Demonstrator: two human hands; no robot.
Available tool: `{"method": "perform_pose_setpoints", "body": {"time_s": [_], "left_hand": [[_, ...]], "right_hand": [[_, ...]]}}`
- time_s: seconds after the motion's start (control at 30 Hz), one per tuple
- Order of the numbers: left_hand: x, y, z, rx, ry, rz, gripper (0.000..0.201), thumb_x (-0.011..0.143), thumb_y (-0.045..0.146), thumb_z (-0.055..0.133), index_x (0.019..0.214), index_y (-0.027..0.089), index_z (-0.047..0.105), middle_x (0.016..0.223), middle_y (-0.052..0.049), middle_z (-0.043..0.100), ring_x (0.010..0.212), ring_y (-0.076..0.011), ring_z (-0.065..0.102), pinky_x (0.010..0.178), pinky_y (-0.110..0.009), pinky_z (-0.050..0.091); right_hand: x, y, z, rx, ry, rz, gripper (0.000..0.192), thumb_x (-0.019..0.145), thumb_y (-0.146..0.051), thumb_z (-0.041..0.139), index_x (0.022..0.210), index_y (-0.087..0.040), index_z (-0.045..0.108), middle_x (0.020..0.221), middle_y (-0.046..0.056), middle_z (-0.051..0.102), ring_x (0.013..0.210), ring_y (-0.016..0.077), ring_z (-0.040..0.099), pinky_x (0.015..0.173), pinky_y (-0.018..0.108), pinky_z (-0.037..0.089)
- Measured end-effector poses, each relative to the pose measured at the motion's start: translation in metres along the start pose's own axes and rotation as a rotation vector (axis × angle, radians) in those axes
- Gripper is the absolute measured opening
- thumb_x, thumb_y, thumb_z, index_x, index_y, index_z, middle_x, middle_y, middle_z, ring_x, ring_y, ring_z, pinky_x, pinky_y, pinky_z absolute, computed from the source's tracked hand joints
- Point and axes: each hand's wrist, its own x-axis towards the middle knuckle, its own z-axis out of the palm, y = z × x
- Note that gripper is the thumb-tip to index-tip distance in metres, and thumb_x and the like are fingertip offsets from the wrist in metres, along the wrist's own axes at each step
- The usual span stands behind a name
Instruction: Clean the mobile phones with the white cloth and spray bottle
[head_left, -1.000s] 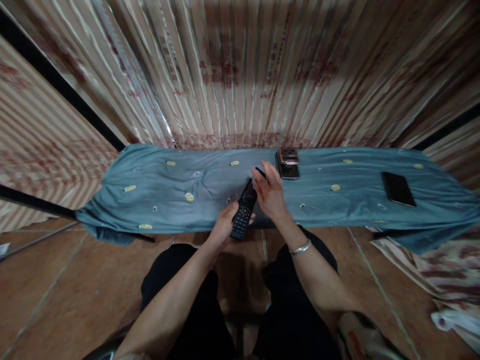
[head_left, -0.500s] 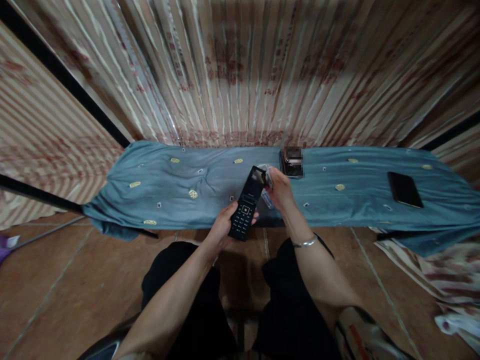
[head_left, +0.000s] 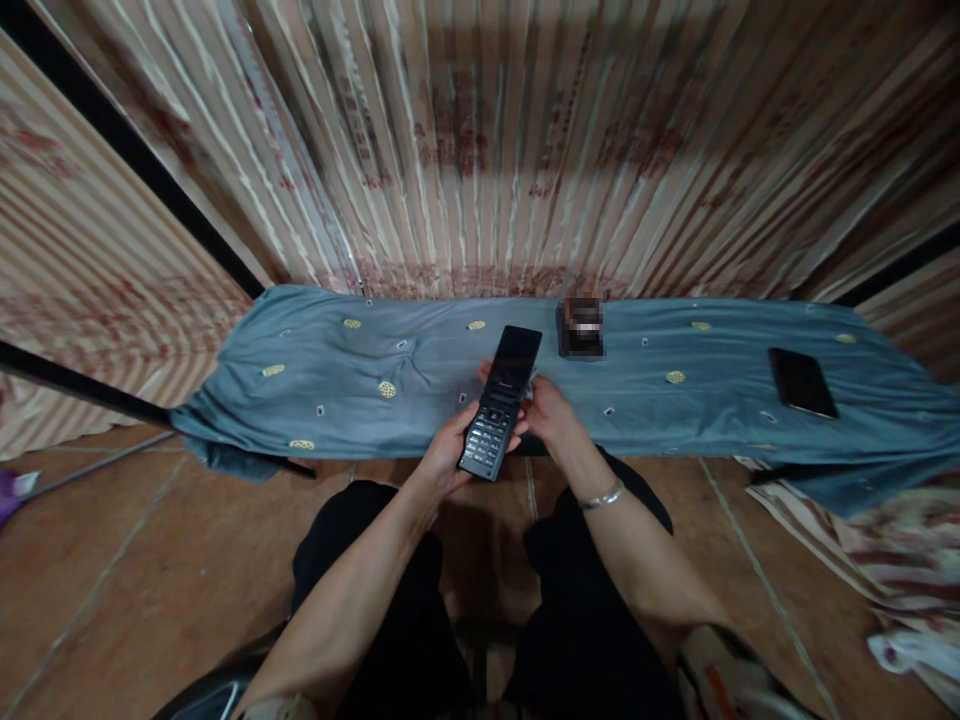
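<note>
Centre of frame: left hand (head_left: pixel 444 458) grips the keypad half of an opened black flip phone (head_left: pixel 501 402), held above the near edge of the blue cloth (head_left: pixel 337 390). Right hand (head_left: pixel 551 420) closes on the phone's right side, by the hinge. Second phone (head_left: pixel 801 382) lies flat at the cloth's right end; a blurred dark object (head_left: pixel 580 328) sits upper centre.
</note>
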Motion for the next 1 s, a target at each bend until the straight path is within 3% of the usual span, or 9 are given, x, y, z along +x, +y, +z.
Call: {"method": "perform_pose_setpoints", "body": {"time_s": [0.1,0.23,0.5,0.7,1.0], "left_hand": [[-0.002,0.001,0.002,0.018,-0.011,0.016,0.047,0.103,0.029,0.031,0.129,0.002,0.059,0.1,-0.02,0.077,0.083,-0.0249,0.077,0.071,-0.032,0.061],[-0.007,-0.005,0.003,0.037,-0.057,-0.018,0.047,0.103,0.028,0.031,0.131,0.001,0.058,0.101,-0.021,0.076,0.083,-0.0245,0.076,0.07,-0.031,0.061],[-0.013,-0.021,-0.001,0.091,-0.12,-0.101,0.043,0.102,0.028,0.035,0.125,0.002,0.062,0.1,-0.021,0.077,0.076,-0.022,0.076,0.068,-0.029,0.059],[-0.01,-0.014,-0.006,0.029,-0.065,-0.01,0.039,0.101,0.027,0.042,0.13,0.007,0.057,0.101,-0.018,0.077,0.08,-0.0249,0.077,0.072,-0.034,0.062],[-0.016,0.006,0.005,-0.012,0.044,0.107,0.042,0.102,0.023,0.036,0.142,0.015,0.045,0.106,-0.016,0.076,0.082,-0.0246,0.077,0.067,-0.033,0.063]], "right_hand": [[-0.006,0.004,0.011,0.042,0.001,0.112,0.013,0.081,-0.025,0.055,0.077,-0.022,0.067,0.074,0.004,0.075,0.075,0.0182,0.073,0.061,0.025,0.058],[-0.008,-0.006,0.012,0.102,0.113,0.188,0.011,0.079,-0.017,0.059,0.08,-0.02,0.07,0.07,0.001,0.074,0.057,0.0131,0.067,0.048,0.019,0.052],[-0.005,-0.04,-0.007,0.17,0.223,0.029,0.021,0.079,-0.009,0.055,0.081,-0.024,0.069,0.066,-0.006,0.072,0.058,0.0096,0.065,0.06,0.017,0.056],[-0.011,-0.026,-0.009,0.003,0.182,-0.028,0.012,0.069,-0.011,0.067,0.071,-0.022,0.071,0.074,-0.002,0.076,0.068,0.0135,0.068,0.063,0.022,0.056],[-0.023,-0.006,0.001,-0.222,0.025,-0.03,0.01,0.057,-0.014,0.077,0.062,-0.021,0.072,0.059,-0.004,0.07,0.051,0.0096,0.06,0.052,0.02,0.048]]}}
